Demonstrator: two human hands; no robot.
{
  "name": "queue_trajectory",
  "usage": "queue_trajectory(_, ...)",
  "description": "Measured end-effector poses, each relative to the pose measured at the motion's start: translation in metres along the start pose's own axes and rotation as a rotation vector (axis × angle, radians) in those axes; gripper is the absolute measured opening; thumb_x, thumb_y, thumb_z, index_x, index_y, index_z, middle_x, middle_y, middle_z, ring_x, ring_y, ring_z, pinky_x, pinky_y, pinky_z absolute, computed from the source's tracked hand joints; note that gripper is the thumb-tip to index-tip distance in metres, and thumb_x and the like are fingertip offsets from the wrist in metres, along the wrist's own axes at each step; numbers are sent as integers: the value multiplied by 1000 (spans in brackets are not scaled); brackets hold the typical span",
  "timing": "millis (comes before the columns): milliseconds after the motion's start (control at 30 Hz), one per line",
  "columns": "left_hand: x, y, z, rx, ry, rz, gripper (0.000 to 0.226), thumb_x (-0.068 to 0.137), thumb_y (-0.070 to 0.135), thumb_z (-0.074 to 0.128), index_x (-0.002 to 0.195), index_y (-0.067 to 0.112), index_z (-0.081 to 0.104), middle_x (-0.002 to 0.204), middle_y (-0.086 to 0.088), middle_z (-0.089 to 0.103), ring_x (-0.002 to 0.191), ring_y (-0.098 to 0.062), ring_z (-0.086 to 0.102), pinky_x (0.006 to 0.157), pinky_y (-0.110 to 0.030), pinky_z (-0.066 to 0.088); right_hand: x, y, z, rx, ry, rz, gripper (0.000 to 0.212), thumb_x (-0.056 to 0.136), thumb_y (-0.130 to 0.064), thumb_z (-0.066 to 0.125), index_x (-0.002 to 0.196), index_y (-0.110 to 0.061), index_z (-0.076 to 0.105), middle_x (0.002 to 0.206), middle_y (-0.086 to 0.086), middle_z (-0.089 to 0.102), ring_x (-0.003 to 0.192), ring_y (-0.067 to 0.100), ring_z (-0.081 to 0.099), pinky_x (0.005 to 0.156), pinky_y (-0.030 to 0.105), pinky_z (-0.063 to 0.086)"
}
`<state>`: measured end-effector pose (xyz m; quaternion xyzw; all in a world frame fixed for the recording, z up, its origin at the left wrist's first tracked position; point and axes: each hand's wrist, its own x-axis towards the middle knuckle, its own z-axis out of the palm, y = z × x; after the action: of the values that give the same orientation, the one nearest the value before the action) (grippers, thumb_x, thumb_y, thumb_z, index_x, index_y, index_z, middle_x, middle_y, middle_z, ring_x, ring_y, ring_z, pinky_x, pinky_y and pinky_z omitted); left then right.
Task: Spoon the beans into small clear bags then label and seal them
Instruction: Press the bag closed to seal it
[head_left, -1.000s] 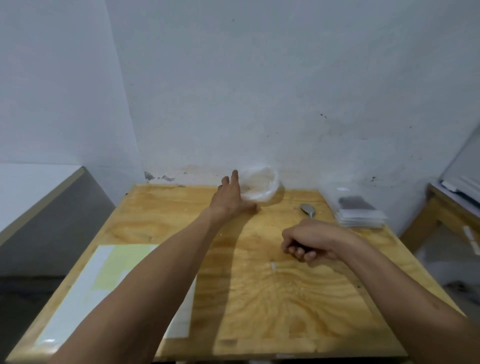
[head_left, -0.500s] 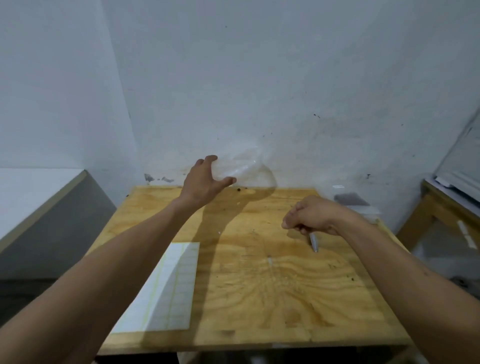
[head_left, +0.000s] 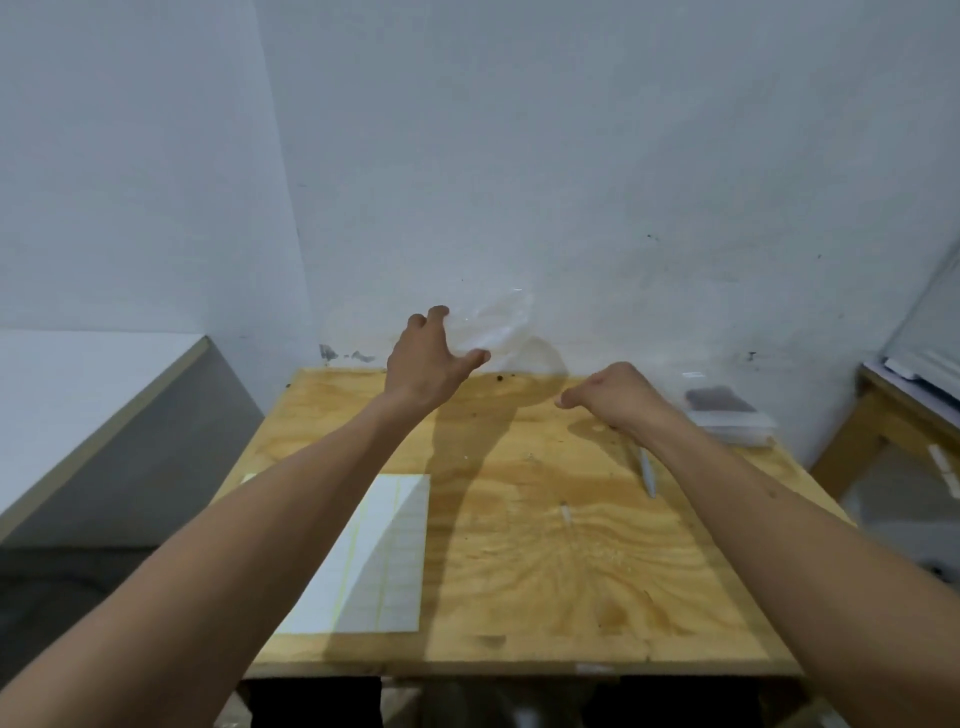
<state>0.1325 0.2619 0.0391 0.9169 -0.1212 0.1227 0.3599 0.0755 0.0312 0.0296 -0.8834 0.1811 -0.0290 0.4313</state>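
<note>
The label sheet (head_left: 374, 551) lies flat at the table's (head_left: 519, 597) near left; your left hand (head_left: 423, 364) grips the clear bag (head_left: 488, 325), lifted at the far edge by the wall; your right hand (head_left: 618, 397), well apart from it, is curled on the spoon (head_left: 644, 467), whose handle points back at you; no beans show, so I judge the bag must come down between your hands; spare bags (head_left: 727, 415) sit far right

One clear bag (head_left: 493, 327), one spoon (head_left: 645, 470), one label sheet (head_left: 384, 561), one bag stack (head_left: 727, 415)
</note>
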Motion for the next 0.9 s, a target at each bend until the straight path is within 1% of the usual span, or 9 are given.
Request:
queue_trajectory(33, 2, -5, -2, 7, 12, -6, 83, 88, 49, 73, 154, 13, 36, 149, -13, 45, 133, -31, 48, 98, -41, 43, 8, -3, 9, -23, 15, -26, 37, 73, -28, 89, 63, -5, 62, 68, 10, 62, 69, 27, 64, 67, 31, 49)
queue_trajectory(100, 6, -15, -8, 9, 30, -18, 83, 88, 49, 73, 153, 13, 36, 148, -13, 46, 133, -32, 49, 98, -41, 44, 23, -8, 27, -81, 42, -60, 27, 76, -30, 87, 80, -5, 80, 93, 9, 77, 92, 28, 71, 84, 38, 58)
queue_trajectory(200, 14, -29, -15, 3, 48, -33, 83, 88, 49, 73, 153, 14, 37, 147, -12, 46, 133, -31, 48, 99, -40, 42, 42, -16, 54, -70, 53, -117, 19, 84, -27, 83, 92, -11, 80, 103, 4, 76, 98, 20, 68, 69, 25, 52)
queue_trajectory(367, 23, -46, -22, -8, 55, -17, 82, 87, 50, 74, 152, 16, 39, 148, -9, 47, 134, -27, 47, 93, -32, 36, 73, -21, 84, -125, 108, -135, 52, 84, -43, 79, 126, -13, 73, 130, 7, 70, 121, 28, 64, 96, 36, 53)
queue_trajectory(467, 27, -54, -21, -40, 64, -6, 82, 86, 51, 75, 152, 16, 40, 149, -7, 48, 136, -25, 47, 94, -29, 35, 88, -18, 96, -166, 100, -175, 47, 83, -47, 79, 119, -16, 76, 123, 6, 74, 117, 28, 66, 93, 37, 54)
queue_trajectory(600, 31, -60, -15, -78, 77, 8, 80, 86, 52, 75, 151, 17, 43, 149, -5, 49, 136, -22, 46, 97, -27, 35, 97, -14, 105, -164, 137, -189, 27, 87, -44, 77, 104, -25, 81, 109, 0, 78, 105, 24, 69, 83, 34, 55)
queue_trajectory(767, 29, -61, -3, -78, 64, 30, 80, 86, 53, 75, 150, 17, 44, 148, -5, 50, 136, -23, 47, 101, -29, 36, 100, -10, 106, -140, 134, -169, 19, 84, -46, 78, 90, -28, 78, 99, -2, 77, 95, 21, 69, 87, 39, 57)
queue_trajectory(833, 27, -57, 0, -72, 51, 44, 80, 86, 53, 75, 150, 17, 44, 149, -6, 50, 136, -23, 48, 100, -27, 34, 98, -10, 98, -102, 69, -145, 20, 85, -46, 78, 83, -27, 72, 95, -3, 73, 92, 18, 66, 87, 38, 56)
queue_trajectory(900, 24, -50, 2, -79, 42, 53, 80, 86, 52, 75, 150, 17, 44, 149, -6, 50, 136, -23, 47, 99, -26, 33, 89, -12, 84, 14, -89, -80, 27, 88, -44, 75, 78, -21, 68, 81, -3, 66, 75, 16, 61, 74, 33, 52)
